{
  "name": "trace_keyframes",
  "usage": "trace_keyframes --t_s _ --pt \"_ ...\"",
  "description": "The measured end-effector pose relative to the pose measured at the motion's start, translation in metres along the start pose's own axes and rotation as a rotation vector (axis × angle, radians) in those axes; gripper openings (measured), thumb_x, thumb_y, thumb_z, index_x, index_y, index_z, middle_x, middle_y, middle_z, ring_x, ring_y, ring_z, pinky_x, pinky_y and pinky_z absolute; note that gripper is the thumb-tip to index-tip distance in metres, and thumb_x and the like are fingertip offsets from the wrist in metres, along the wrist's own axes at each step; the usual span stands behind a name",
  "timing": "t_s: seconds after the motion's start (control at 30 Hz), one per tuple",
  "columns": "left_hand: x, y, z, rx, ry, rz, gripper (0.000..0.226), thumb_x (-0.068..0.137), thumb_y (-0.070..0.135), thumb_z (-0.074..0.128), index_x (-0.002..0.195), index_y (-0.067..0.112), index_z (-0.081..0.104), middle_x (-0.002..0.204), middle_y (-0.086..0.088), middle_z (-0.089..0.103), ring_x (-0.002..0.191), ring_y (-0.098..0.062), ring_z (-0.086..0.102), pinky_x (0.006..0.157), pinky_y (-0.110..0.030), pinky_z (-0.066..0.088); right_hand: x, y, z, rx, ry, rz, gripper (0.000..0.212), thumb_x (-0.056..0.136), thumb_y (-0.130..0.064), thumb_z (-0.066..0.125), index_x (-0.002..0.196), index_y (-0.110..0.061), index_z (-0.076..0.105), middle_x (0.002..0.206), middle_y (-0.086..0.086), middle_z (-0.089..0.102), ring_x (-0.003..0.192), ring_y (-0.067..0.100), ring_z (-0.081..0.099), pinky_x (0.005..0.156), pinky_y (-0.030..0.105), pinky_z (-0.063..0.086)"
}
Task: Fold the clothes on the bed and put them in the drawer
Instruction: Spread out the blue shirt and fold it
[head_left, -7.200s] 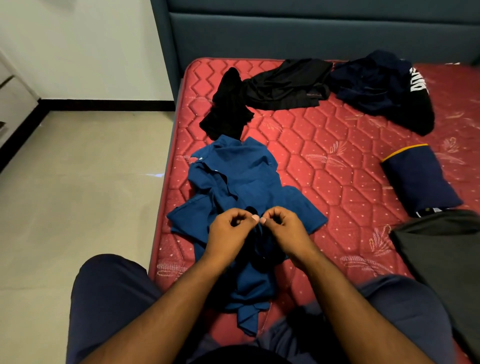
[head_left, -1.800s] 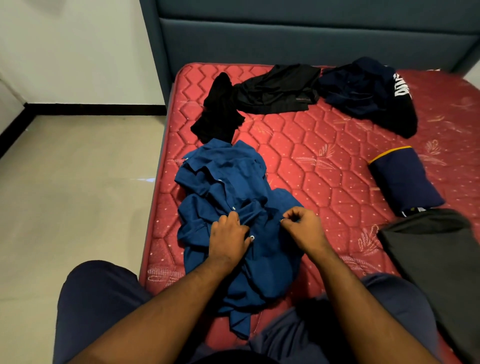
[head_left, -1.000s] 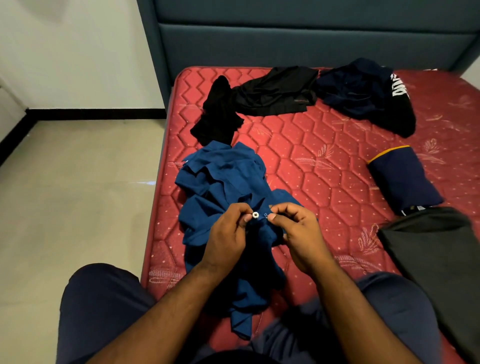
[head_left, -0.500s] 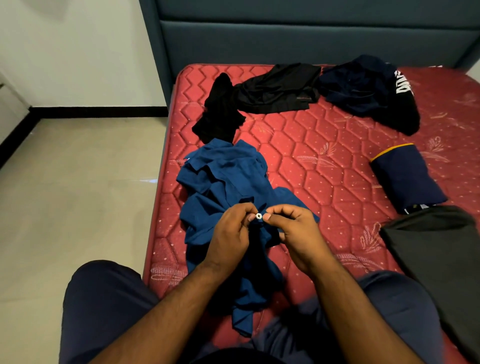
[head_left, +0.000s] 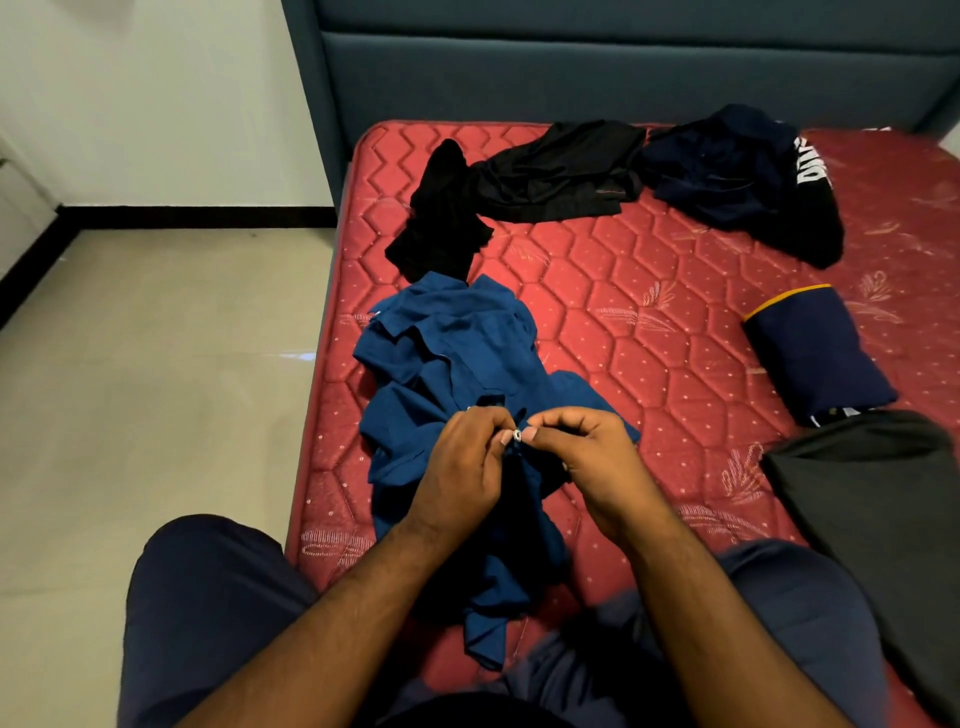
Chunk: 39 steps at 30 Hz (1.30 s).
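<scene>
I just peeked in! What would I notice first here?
First, two hands, the left hand and right hand, pinching a small silver button on a crumpled blue shirt near the bed's front left edge. Around it spreads the bright red mattress, with dark clothes heaped by the headboard.

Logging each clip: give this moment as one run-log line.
stage: fastening | left hand and right hand: pinching small silver button | crumpled blue button-up shirt: unfolded on red quilted mattress
</scene>
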<state>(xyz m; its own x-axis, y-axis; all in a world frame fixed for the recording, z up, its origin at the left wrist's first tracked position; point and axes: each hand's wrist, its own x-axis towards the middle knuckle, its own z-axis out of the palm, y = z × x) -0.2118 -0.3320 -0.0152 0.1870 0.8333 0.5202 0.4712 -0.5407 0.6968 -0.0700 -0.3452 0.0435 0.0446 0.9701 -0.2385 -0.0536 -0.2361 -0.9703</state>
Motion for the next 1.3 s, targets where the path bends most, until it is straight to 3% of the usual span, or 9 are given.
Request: trace_keyframes --t_s 0.17,0.3,0.43,0.67,0.83,1.0,1.17,1.3 --pt "-0.002 0.0 0.0 -0.008 0.002 -0.006 0.007 0.095 0.018 0.043 0.093 0.022 0.048 0.088 0.012 0.047 0.078 -0.014 0.049 0.076 -0.027 0.04 0.0 0.003 -0.001 0.129 0.033 0.121 0.022 0.084 0.003 0.062 0.071 -0.012 0.071 0.065 0.0 0.066 0.062 0.008 0.056 0.062 0.021 0.041" --pt "-0.002 0.0 0.0 -0.002 0.017 -0.005 0.007 0.094 0.017 0.043 0.092 0.021 0.048 0.087 0.011 0.048 0.078 -0.016 0.05 0.076 -0.03 0.041 0.0 0.003 -0.001 0.316 0.011 0.193 0.02 0.086 0.008 0.053 0.08 -0.003 0.068 0.071 0.007 0.071 0.066 0.012 0.066 0.068 0.022 0.051" --pt "-0.002 0.001 0.0 -0.004 0.016 -0.012 0.006 0.094 0.018 0.046 0.092 0.021 0.05 0.085 0.012 0.048 0.077 -0.015 0.05 0.076 -0.029 0.041 0.0 0.005 -0.002 0.341 -0.014 0.197 0.014 0.086 0.007 0.056 0.085 0.0 0.068 0.076 0.009 0.071 0.07 0.013 0.067 0.074 0.024 0.052" --pt "-0.006 0.0 0.0 -0.031 0.035 -0.038 0.006 0.093 0.019 0.052 0.09 0.016 0.057 0.085 0.004 0.055 0.079 -0.015 0.053 0.075 -0.03 0.044 -0.003 0.01 0.004 0.33 0.022 0.25 0.008 0.077 0.003 0.067 0.078 -0.005 0.069 0.067 0.009 0.066 0.059 0.018 0.058 0.054 0.028 0.048" --pt "-0.007 0.0 0.001 -0.06 0.071 -0.062 0.007 0.091 0.017 0.057 0.087 0.012 0.061 0.09 0.009 0.051 0.087 -0.01 0.052 0.08 -0.025 0.044 -0.004 0.014 0.005 0.277 0.035 0.212 0.005 0.081 0.003 0.066 0.08 -0.001 0.069 0.068 0.009 0.066 0.058 0.015 0.061 0.055 0.024 0.05" --pt "-0.005 -0.003 0.001 0.013 0.055 -0.033 0.011 0.087 0.022 0.063 0.097 0.022 0.063 0.095 0.005 0.061 0.091 -0.015 0.059 0.081 -0.04 0.049 -0.002 0.016 0.006 0.189 0.099 0.082 0.013 0.079 0.005 0.068 0.073 -0.006 0.07 0.066 0.005 0.067 0.059 0.009 0.059 0.056 0.018 0.047" --pt "-0.002 -0.001 -0.003 -0.018 0.081 -0.022 0.013 0.084 0.022 0.067 0.089 0.012 0.073 0.085 0.005 0.07 0.083 -0.008 0.063 0.077 -0.034 0.049 -0.001 0.017 0.007 0.183 0.104 0.051 0.012 0.082 0.008 0.064 0.076 -0.002 0.068 0.058 -0.002 0.064 0.05 0.002 0.055 0.05 0.013 0.042" --pt "0.002 0.0 -0.006 -0.068 0.058 -0.063 0.018 0.082 0.023 0.066 0.086 0.009 0.076 0.083 0.002 0.071 0.082 -0.007 0.064 0.076 -0.031 0.051 0.001 0.02 0.004 0.148 0.107 0.023 0.01 0.081 0.009 0.065 0.079 0.0 0.07 0.065 0.0 0.069 0.056 0.003 0.061 0.055 0.013 0.045"
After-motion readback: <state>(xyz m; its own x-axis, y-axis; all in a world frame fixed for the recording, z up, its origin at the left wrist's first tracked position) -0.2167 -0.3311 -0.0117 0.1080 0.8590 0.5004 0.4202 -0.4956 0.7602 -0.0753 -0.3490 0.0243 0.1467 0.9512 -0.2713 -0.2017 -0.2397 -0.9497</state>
